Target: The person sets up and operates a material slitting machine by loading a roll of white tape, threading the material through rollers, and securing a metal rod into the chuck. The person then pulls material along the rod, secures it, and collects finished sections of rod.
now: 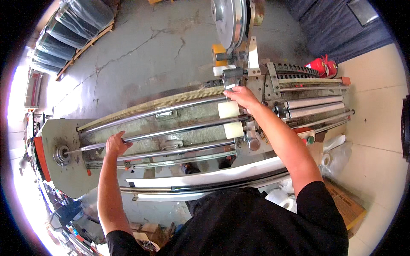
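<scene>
A long bench machine carries several steel rods, with a long shaft [183, 129] running from a round chuck [62, 155] at the left. Beside this shaft is my left hand [116, 144], its fingers spread and nothing seen in them. My right hand [243, 97] reaches to the carriage, fingertips bent together just below a dark metal block [232, 76]. What they pinch, if anything, is too small to make out. Just under that hand sits a cream-white roller [229, 109], and a second white roller [233, 130] lies on the near side of the shaft.
A large grey wheel [228, 21] rises behind the carriage. Red fire extinguishers [317, 66] stand at the far right. Wrapped black rolls [66, 34] lie on a pallet at the far left. A long white strip [205, 177] and a cardboard box [344, 202] are near me.
</scene>
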Motion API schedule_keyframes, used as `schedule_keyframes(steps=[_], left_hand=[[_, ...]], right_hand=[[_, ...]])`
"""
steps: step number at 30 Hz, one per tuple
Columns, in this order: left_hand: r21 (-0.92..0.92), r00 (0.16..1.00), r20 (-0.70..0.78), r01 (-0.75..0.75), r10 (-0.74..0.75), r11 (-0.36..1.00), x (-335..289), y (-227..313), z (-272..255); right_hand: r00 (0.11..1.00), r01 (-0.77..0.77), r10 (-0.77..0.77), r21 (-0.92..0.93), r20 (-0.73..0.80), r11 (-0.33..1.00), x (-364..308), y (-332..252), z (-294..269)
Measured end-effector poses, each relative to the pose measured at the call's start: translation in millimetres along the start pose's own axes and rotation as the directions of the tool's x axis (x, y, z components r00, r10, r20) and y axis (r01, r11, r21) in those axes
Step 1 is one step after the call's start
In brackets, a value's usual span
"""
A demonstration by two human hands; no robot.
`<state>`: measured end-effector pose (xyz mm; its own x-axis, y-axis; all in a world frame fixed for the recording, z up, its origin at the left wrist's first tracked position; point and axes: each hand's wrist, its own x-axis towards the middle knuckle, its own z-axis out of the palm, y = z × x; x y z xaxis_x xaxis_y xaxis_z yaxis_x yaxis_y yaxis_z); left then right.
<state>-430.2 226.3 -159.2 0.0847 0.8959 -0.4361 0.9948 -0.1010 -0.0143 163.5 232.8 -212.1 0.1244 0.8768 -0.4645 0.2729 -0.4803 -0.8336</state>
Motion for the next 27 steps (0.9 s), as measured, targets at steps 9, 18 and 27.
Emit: schedule_keyframes(steps=[9,18,27], left_hand=[[0.025,0.955,0.2,-0.23,0.22,0.973,-5.4,185.9,-33.8],[-0.128,0.833,-0.109,-0.552,0.542,0.824,-24.5,338.6,-15.0],[-0.074,0.811,-0.233,-0.565,0.537,0.822,-24.8,370.3,7.8]], right_hand=[[0.996,0.003,-0.023,-0.226,-0.087,0.974,-4.5,-1.1,5.6],[0.969,0.073,-0.136,-0.287,-0.207,0.955,6.7,12.0,17.0],[0.936,0.187,-0.218,-0.136,-0.275,0.973,-46.1,-27.3,8.2]])
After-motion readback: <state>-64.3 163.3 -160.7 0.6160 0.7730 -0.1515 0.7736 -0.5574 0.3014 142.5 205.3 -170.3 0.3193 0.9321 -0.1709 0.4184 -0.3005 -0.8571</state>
